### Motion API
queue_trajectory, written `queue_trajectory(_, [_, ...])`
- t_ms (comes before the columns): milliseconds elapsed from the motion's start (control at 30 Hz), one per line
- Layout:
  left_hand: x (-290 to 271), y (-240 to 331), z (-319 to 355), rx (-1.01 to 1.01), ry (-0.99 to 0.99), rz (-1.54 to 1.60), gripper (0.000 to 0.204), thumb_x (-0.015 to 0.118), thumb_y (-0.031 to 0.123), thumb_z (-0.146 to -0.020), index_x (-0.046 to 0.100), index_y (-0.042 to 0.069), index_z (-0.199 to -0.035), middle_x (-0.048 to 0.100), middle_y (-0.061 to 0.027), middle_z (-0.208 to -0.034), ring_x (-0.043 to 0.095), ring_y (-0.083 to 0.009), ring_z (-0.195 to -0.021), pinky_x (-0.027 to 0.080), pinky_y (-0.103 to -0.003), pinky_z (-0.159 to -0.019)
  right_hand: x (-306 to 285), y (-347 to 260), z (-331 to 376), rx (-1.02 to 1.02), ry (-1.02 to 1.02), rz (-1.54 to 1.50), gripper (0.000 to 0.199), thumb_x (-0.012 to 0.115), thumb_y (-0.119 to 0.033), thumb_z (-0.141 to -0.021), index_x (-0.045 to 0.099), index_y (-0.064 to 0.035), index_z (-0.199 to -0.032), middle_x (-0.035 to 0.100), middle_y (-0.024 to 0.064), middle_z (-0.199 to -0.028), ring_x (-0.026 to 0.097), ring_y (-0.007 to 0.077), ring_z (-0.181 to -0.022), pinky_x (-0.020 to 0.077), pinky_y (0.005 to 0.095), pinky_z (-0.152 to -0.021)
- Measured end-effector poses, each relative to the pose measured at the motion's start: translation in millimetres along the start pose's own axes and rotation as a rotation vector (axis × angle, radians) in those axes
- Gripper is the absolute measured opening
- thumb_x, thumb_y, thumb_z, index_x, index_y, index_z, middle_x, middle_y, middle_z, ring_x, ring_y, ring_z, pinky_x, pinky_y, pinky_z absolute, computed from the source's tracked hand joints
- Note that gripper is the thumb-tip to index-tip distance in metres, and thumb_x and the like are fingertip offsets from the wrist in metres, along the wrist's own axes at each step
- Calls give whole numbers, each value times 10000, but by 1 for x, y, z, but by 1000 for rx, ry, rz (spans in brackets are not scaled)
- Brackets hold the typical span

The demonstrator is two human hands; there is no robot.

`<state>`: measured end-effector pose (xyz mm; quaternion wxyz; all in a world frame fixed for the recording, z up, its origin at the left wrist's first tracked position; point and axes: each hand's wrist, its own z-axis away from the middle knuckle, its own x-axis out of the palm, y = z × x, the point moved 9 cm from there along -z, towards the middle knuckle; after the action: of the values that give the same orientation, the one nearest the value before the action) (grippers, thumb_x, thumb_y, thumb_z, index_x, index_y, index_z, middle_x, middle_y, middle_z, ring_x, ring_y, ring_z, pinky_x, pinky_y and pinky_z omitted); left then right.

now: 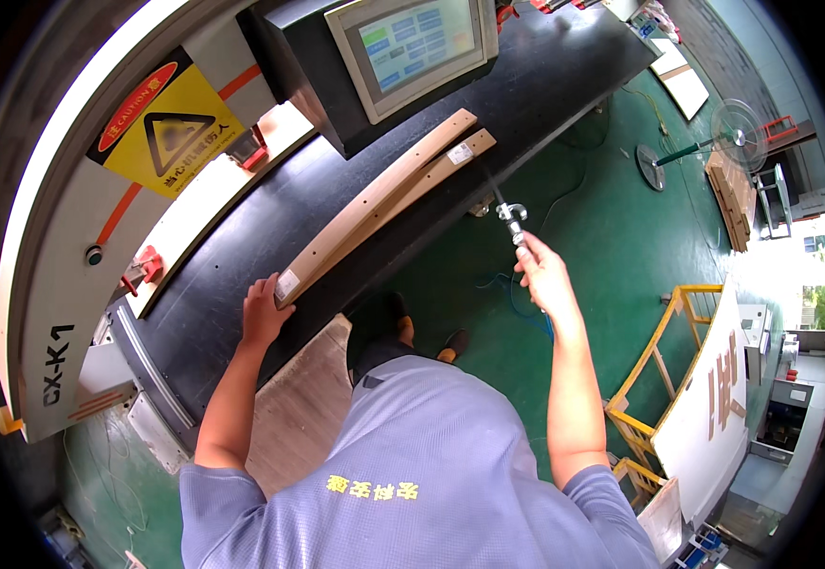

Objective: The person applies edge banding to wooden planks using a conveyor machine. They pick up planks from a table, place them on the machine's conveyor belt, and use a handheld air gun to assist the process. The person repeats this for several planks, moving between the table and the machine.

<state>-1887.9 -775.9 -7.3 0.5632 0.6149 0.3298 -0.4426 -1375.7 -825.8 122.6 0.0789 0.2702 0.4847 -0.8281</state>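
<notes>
Two long wooden strips with small holes lie on the black machine table (422, 213), crossing at a narrow angle. One wooden strip (375, 204) has a white label at its near end, and the other wooden strip (431, 175) carries one at its far end. My left hand (263, 311) has its fingers closed round the near labelled end. Held out over the table's front edge is a silver air blow gun (510, 216) with a thin dark nozzle pointing toward the strips' far ends. My right hand (542, 270) grips it, and a blue hose shows beneath.
A control screen (417, 47) stands behind the strips. Red clamps (150, 265) sit along the machine at the left. A brown board (303, 408) leans near my left side. On the green floor at right are a fan (654, 168) and a yellow frame (664, 365).
</notes>
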Motion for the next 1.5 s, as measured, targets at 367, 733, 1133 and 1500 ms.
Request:
queue_trajectory(367, [-1,-3,-3,-77,-561,252,607,788,267,-801,555,43,-1314,669,-178,-1168,658,-288,-1099,523,-424,-893,76,52,32,137,-268,-86,460,584,-270,-1012,551,-73,-1426,620,18,-811,539,80,-610,452,250,-519])
queue_trajectory(733, [25,-18,-14,-229,-550,508,537,785,357,-846,635,27,-1242,674,-110,-1134,636,-216,-1103,501,-363,-922,75,60,46,159,-265,-84,425,567,-249,-1011,578,-95,-1408,623,5,-835,525,59,-620,413,233,-451])
queue_trajectory(1133, [7,24,5,-16,99,32,469,809,173,-729,627,92,-1153,589,-76,-1063,581,-303,-1086,495,-426,-900,121,-55,84,-213,-509,459,454,602,-270,-959,577,-119,-1387,711,197,-986,672,389,-977,527,440,-880])
queue_trajectory(1500, [1,-32,65,-221,-8,239,388,790,206,-747,683,97,-1103,627,-71,-1026,604,-296,-1060,495,-408,-897,197,-105,120,-580,-624,744,384,610,-244,-957,611,-114,-1319,685,184,-861,679,381,-851,546,482,-761])
